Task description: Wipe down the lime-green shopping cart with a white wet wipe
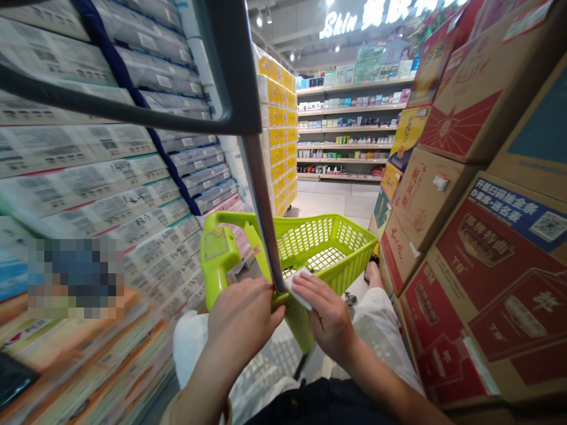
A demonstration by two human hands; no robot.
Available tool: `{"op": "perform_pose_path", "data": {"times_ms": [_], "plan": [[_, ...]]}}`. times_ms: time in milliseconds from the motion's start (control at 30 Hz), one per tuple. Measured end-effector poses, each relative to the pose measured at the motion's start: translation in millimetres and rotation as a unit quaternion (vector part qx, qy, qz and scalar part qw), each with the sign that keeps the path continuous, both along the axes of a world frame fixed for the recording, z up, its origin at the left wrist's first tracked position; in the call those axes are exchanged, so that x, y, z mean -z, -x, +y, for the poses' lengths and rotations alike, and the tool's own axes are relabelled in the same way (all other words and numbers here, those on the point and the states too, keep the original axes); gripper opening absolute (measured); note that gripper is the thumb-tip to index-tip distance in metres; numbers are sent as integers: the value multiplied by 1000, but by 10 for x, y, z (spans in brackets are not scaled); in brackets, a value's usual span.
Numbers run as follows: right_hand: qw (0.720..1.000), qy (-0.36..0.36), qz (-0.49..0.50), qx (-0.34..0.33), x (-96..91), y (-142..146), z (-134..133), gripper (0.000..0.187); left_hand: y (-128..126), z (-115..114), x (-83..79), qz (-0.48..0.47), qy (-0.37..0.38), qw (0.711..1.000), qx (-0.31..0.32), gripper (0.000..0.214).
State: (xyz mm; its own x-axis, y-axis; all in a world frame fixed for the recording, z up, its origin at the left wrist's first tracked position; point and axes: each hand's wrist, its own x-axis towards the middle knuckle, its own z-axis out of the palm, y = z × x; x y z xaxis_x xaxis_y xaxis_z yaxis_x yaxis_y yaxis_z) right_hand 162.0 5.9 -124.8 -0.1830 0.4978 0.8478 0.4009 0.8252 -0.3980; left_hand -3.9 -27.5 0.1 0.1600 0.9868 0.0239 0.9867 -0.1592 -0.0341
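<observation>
Partly hidden, white cloth in right hand; left hand at pole, grip unclear.

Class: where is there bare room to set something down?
Bare: the basket's far floor, within green slotted walls; floor tiles between yellow packs and cartons, before the shelves. Crowded: around the metal pole, where left hand and right hand sit close.
</observation>
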Motion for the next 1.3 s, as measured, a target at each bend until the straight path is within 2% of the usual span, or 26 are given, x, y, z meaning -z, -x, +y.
{"op": "perform_pose_path", "data": {"times_ms": [67, 200, 400, 567, 767, 933, 1133, 1300], "plan": [[1000, -3, 3, -5, 13, -4, 10, 52, -5, -2, -6, -2, 3, 1000, -6, 22], [998, 20, 31, 47, 35, -29, 32, 48, -15, -2, -5, -8, 3, 1000, -8, 21], [999, -34, 25, -23, 82, 0, -49, 52, -14, -8, -6, -8, -5, 1000, -8, 21], [996, -14, 69, 56, 187, -71, -5, 44, -11, -4, -5, -2, -6, 1000, -3, 21], [998, -53, 29, -11, 213, 5, -110, 47, 3, 2, 3, 6, -7, 1000, -2, 22], [996, -19, 74, 53, 337, -66, -24, 42, 29, 15, 16, 1, -15, 1000, 8, 22], [998, -8, 55, -3, 308, -29, -44, 46, 61, 32, 29, 2, -18, 1000, 20, 24], [995, 13, 88, 55, 337, -178, 31, 38, 79, 35, 19, 16, -12, 1000, 17, 24]]}}
